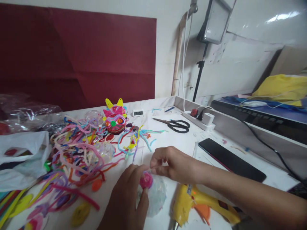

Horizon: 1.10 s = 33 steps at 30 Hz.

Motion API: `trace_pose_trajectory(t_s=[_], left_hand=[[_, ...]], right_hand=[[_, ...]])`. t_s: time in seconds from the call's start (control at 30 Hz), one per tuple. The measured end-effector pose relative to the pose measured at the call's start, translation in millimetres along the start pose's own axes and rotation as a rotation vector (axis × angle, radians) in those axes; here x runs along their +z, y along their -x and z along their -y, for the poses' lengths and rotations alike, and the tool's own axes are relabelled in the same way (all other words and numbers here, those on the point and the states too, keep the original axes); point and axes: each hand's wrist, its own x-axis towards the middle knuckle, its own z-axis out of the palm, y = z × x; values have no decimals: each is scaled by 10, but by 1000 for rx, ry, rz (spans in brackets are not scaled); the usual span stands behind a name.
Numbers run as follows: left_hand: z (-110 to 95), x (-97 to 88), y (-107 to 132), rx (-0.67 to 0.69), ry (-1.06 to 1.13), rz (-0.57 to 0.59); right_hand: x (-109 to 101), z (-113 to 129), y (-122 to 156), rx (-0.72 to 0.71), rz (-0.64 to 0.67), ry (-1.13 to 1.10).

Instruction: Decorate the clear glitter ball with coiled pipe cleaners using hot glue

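My left hand (128,193) is closed around a small bright pink coil (146,180) that looks like rolled pipe cleaner. Beneath the coil lies a clear, round plastic piece (158,195), partly hidden by my fingers. My right hand (171,163) is just right of the coil, thumb and finger pinched together close to my left fingertips. Whatever is in that pinch, if anything, is too small to make out. Below my right forearm rests a yellow glue gun (183,204) with an orange trigger, its nozzle pointing toward me.
A tangled heap of colourful pipe cleaners (79,150) covers the left side, beside a white plastic bag (26,159). Behind it stands a colourful animal head figure (115,119). Black-handled scissors (178,125), a phone (230,158) and a power strip (200,121) lie on the right.
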Motion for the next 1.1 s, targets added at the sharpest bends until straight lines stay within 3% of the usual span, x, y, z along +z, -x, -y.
trace_pose_trajectory(t_s=[0.17, 0.37, 0.53, 0.63, 0.77, 1.1], left_hand=[[0, -9, -32, 36, 46, 30], [-56, 2, -17, -58, 106, -1], [-42, -11, -24, -5, 100, -12], [-47, -2, -19, -51, 89, -30], [-54, 25, 0, -122, 88, -59], [8, -7, -19, -97, 79, -13]], right_hand=[[71, -31, -44, 88, 60, -156], [60, 10, -115, 147, 118, -275], [80, 36, -129, 213, 144, -378], [83, 49, -138, 244, 134, -413], [101, 49, -150, 261, 119, -434], [99, 34, -154, 257, 138, -474]])
